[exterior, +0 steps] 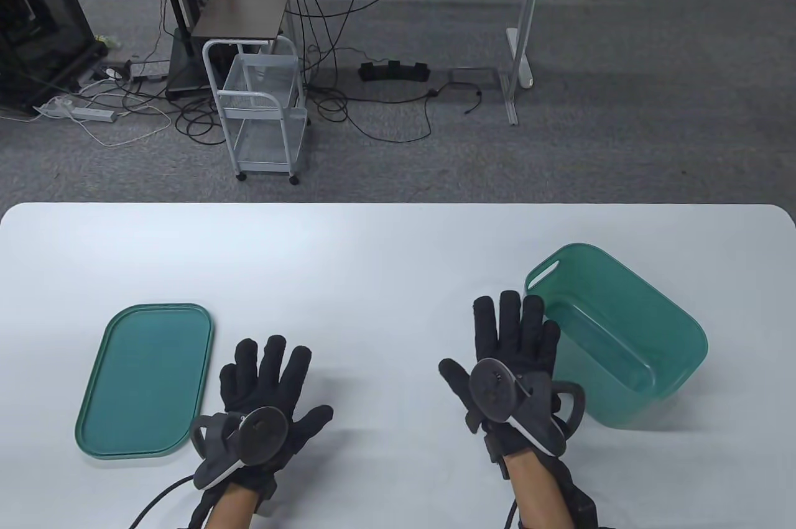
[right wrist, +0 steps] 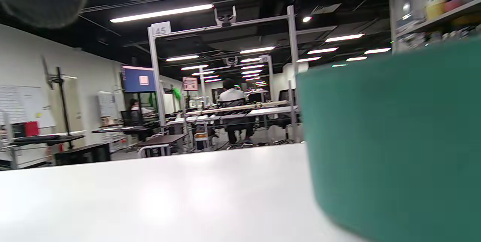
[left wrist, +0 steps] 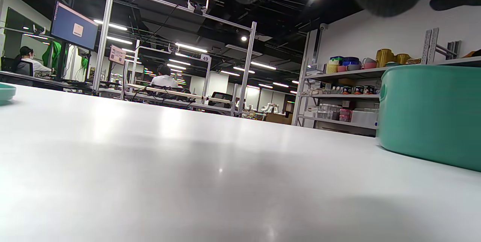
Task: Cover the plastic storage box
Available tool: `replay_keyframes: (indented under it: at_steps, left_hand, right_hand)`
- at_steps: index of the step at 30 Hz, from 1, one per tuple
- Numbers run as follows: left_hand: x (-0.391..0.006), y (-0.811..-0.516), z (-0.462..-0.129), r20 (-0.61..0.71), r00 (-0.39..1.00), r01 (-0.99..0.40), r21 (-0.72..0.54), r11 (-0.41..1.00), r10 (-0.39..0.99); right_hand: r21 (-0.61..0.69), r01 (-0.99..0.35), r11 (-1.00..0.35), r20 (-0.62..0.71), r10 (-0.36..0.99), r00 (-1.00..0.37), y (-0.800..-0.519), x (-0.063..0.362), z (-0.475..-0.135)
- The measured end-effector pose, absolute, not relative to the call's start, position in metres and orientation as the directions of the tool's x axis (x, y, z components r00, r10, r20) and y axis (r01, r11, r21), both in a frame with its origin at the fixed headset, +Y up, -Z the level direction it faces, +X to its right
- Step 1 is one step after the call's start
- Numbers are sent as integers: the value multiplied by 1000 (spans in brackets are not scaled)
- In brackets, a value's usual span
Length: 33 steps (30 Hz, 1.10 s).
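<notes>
Both hands lie flat on the white table (exterior: pixel 385 255), fingers spread, neither holding anything. The left hand (exterior: pixel 267 392) rests palm down with the green lid (exterior: pixel 146 380) just beside it on its outer side, apart from the fingers; the lid lies flat, rim upward. The right hand (exterior: pixel 507 361) rests palm down with the green plastic storage box (exterior: pixel 622 336) just beside it on its outer side; whether the little finger touches the box wall cannot be told. The box stands upright and open, set at an angle to the table edge, a handle slot in its far end wall. In the left wrist view the box (left wrist: pixel 432 114) stands across the table from that hand; in the right wrist view its wall (right wrist: pixel 394 140) fills the near side, confirming close proximity. Assessment: the task has not begun; the lid is well apart from the box, with both hands between them. Recommended method: the left hand should take the lid by its near long edge, thumb under the rim, while the right hand steadies the box wall. The lid's long axis must be turned to match the angled box before lowering. Seat one end first, then press around the rim. Risk: a thin flat lid may slide on the smooth table when pinched.
</notes>
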<state>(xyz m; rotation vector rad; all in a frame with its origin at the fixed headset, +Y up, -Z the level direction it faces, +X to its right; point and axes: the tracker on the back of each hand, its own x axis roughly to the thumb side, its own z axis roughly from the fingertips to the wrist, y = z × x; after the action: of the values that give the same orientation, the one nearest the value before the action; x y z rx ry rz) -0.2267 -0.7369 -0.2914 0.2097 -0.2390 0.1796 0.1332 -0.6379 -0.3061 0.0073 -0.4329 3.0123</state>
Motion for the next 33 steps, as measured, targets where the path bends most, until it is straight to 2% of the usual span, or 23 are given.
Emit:
replay_keyframes:
  at_steps: [5,11,17,25,29,33]
  left_hand:
    - [-227,-737,-291,254,954,-208,183,961,158]
    - [-229,-737,-291,254,951,-227,184,956,177]
    - [-230,-737,-291,252,950,-234,180,956,185]
    - [-231,-736,-291,245,951,-236,172,956,190]
    - [-232,-736,-291,239,950,-244,167,955,201]
    - [-233,-736,-291,235,951,-244,164,956,202]
  right_hand:
    - [-256,-2,-967,-108,31,-994,-614,158,-314]
    - [-150,-8,-989,-177,35,-984,-612,182,-322]
    - [-77,-50,-996,-209,65,-976,-632,200,-330]
    - [44,-43,-998,-231,32,-973,-684,211,-341]
    - [-69,36,-997,-249,-18,-968,-698,210,-339]
    - [-148,111,-983,-292,-64,-954,-698,205,-340]
